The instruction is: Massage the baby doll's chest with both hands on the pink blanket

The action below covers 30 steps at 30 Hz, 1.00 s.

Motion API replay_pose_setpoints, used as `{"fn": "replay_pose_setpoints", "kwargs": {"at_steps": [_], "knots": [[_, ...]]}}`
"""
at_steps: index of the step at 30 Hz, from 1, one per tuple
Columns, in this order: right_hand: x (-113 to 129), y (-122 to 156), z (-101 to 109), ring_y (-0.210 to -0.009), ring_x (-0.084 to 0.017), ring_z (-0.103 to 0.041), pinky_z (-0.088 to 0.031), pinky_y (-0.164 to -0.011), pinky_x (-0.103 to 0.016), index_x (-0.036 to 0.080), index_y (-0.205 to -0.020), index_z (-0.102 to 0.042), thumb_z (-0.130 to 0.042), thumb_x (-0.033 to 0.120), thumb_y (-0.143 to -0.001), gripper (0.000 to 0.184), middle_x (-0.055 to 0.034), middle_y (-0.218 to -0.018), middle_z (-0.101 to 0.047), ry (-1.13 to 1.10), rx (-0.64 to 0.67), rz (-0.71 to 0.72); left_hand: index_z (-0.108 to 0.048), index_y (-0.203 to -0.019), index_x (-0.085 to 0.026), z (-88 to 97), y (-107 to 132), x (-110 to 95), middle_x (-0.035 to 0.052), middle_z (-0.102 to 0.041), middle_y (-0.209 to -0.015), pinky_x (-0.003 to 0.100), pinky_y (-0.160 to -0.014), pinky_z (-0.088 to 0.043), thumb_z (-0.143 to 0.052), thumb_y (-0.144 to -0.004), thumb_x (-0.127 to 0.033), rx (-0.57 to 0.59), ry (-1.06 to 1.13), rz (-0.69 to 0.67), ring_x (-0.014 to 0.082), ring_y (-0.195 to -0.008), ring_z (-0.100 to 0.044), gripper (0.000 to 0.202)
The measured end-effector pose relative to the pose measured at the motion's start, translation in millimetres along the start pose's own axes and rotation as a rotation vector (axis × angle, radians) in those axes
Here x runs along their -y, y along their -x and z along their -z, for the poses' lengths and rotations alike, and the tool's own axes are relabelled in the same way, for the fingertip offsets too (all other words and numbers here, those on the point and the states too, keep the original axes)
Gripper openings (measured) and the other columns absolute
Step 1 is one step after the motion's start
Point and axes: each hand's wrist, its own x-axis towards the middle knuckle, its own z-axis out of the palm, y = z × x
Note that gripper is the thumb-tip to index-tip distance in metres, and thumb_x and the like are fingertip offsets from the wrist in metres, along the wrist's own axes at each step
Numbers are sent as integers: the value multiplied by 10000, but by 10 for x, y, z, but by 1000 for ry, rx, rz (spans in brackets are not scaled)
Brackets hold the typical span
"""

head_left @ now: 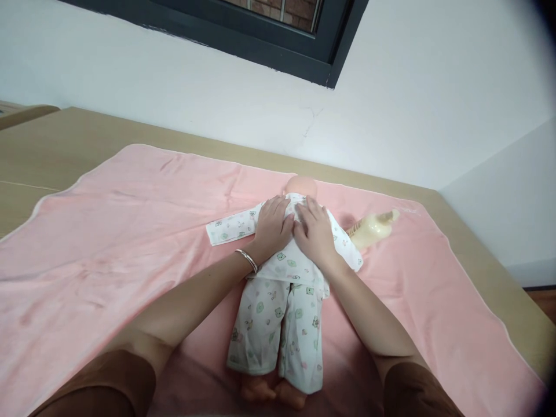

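A baby doll (282, 289) in white printed pyjamas lies on its back on a pink blanket (108, 255), head towards the wall. My left hand (273, 225) rests on the doll's chest, fingers together at the shirt's front. My right hand (315, 231) lies beside it on the chest, fingers pinching the shirt fabric near the collar. A silver bangle (247, 259) circles my left wrist. One empty shirt sleeve (230, 227) stretches out to the left. The doll's bare arm (374, 227) sticks out to the right, outside its sleeve. The doll's head (300, 186) shows just past my fingers.
The blanket covers a light wooden table (52, 150) that stands against a white wall (412, 104). A dark window frame (278, 52) runs above. The table's right edge (490, 255) drops off near a corner of the room.
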Motion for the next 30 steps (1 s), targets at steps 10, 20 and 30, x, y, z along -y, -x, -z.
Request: {"fn": "replay_pose_setpoints", "kwargs": {"at_steps": [10, 20, 30], "knots": [[216, 74, 39, -1511, -356, -327, -287, -1203, -592, 167, -1511, -471, -374, 325, -1020, 525, -162, -1620, -385, 164, 112, -135, -611, -1226, -144, 42, 3, -26, 160, -647, -1338, 525, -1162, -400, -385, -966, -247, -24, -79, -50, 289, -1328, -544, 360], [346, 313, 787, -1334, -406, -550, -497, -1004, -546, 202, -1567, -379, -412, 416, -1017, 591, -175, -1544, -494, 249, 439, -56, -611, -1260, -98, 111, -39, -224, 241, -585, -1415, 610, -1123, -412, -416, -935, -221, 67, -288, 11, 377, -1367, -516, 399], [-81, 542, 1816, -1244, -357, -630, -544, -862, -430, 273, -1604, -304, -385, 458, -1018, 620, -111, -1406, -642, 131, 200, -214, -559, -1399, -156, 129, 336, -992, 201, -405, -1597, 696, -1235, -189, -580, -920, -344, 395, -143, -103, 409, -1545, -239, 515]]}}
